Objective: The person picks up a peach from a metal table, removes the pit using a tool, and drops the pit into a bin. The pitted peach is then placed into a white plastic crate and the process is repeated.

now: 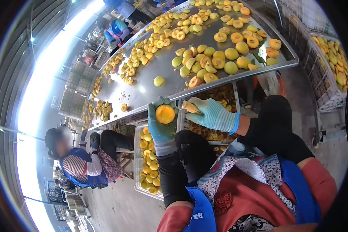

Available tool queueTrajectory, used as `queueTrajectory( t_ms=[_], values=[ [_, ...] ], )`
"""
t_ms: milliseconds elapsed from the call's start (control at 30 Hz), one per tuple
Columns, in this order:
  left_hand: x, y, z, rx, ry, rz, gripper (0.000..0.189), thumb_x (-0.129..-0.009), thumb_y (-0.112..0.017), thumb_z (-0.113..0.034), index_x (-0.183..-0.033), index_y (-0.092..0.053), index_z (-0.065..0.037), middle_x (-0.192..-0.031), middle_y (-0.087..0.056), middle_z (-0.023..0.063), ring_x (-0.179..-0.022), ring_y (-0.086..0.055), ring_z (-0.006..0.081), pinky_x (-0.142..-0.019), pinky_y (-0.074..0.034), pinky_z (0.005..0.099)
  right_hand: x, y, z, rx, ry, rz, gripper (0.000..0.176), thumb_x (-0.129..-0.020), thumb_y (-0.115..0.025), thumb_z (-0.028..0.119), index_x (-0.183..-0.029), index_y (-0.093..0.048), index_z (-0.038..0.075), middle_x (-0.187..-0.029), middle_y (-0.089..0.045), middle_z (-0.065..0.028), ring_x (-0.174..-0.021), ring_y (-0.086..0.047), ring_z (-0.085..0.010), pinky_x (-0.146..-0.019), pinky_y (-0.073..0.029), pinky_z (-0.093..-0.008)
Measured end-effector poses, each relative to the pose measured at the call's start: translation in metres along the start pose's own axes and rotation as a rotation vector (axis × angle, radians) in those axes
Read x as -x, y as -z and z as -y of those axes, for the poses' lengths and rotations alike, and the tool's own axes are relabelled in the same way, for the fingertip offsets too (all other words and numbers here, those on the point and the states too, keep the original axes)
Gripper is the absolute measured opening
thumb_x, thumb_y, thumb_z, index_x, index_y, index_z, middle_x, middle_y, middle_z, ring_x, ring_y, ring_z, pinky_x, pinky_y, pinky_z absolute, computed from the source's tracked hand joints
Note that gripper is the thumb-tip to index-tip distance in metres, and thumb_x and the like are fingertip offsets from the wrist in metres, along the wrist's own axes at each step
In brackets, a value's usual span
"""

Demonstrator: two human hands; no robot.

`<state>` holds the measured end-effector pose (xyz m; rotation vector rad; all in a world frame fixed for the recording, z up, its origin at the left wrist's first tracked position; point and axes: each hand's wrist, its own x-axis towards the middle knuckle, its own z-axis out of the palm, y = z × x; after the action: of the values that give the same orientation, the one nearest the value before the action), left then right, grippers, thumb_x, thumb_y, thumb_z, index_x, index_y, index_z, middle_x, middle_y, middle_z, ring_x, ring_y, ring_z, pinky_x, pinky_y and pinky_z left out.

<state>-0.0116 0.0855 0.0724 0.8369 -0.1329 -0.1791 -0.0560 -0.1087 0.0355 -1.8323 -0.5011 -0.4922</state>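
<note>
My left hand (161, 130), in a blue-green work glove, is closed around a halved yellow peach (165, 114), its cut face and hollow turned up toward me. My right hand (214, 115), in a striped light-blue glove, grips the wooden handle of a pitting tool (191, 108). The tool's curved metal end reaches toward the left hand, just right of the fruit. Both hands are in front of the near edge of a metal table (143, 89). Beneath the right hand stands a crate of peach scraps (210, 133).
Many peaches and halves (216, 58) lie across the tabletop. A white crate of peach halves (149, 166) stands on the floor left of my knees, and a stacked crate (330, 73) is at right. A co-worker (83, 162) sits at left; other people work farther back.
</note>
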Motion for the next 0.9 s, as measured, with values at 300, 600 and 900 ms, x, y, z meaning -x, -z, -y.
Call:
queueTrajectory(
  t_ms=[300,600,900],
  values=[
    [0.009,0.087,-0.064,-1.956,-0.374,-0.434,0.021,-0.093,-0.054,-0.013,-0.098,-0.069,0.001,-0.084,-0.068,0.0094,-0.071,-0.062,0.0167,-0.067,-0.051,0.0313,-0.007,0.044,-0.015,-0.005,-0.118,-0.333,0.022,-0.09,-0.064,0.02,-0.103,-0.058,0.003,-0.085,-0.061,-0.0127,-0.07,-0.059,-0.0284,-0.064,-0.049,-0.0385],
    [-0.127,-0.019,0.074,-1.824,-0.208,0.187,0.044,-0.084,-0.065,-0.037,-0.117,-0.065,-0.007,-0.107,-0.068,0.0201,-0.101,-0.066,0.0323,-0.088,-0.051,0.0395,-0.007,0.037,-0.049,-0.087,-0.359,-0.321,0.031,-0.09,-0.06,0.025,-0.11,-0.055,0.001,-0.088,-0.062,-0.0243,-0.083,-0.061,-0.0424,-0.072,-0.048,-0.045],
    [-0.161,0.0,0.098,-1.912,-0.018,0.306,0.048,-0.072,-0.073,-0.043,-0.105,-0.07,-0.008,-0.098,-0.07,0.0178,-0.097,-0.067,0.0315,-0.085,-0.051,0.0418,-0.005,0.034,-0.04,0.009,-0.353,-0.216,0.036,-0.09,-0.061,0.027,-0.114,-0.055,0.001,-0.09,-0.064,-0.0251,-0.085,-0.062,-0.0428,-0.072,-0.049,-0.0455]
  ],
)
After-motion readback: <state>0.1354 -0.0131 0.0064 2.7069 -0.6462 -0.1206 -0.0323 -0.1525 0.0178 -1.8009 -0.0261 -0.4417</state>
